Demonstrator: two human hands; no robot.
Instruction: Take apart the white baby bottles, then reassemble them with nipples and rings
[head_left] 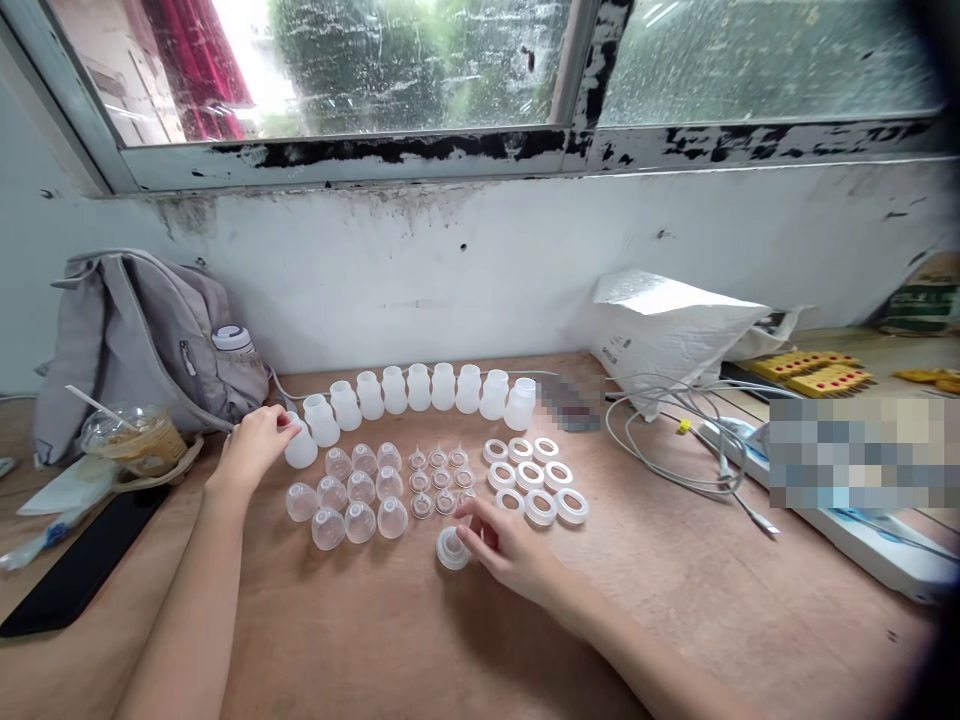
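Observation:
My left hand [259, 440] reaches to the end of a curved row of frosted white bottles [418, 390]. Its fingers pinch the top of the leftmost small bottle [301, 445], which stands on the table. Low in the middle, my right hand [502, 543] has its thumb and fingers closed about a clear nipple in a white ring collar [451, 548], partly hidden by the fingertips. Just behind it are several clear silicone nipples [439, 480] in rows. White ring collars [530, 475] lie right of those, and clear domed caps [361, 487] left.
On the left are a grey backpack [135, 340], an iced drink cup [135, 440] and a black phone [82, 560]. A white foil bag [667, 325], coiled cables [675, 440] and a white power strip [847, 540] occupy the right. A wall with a window [420, 70] rises behind.

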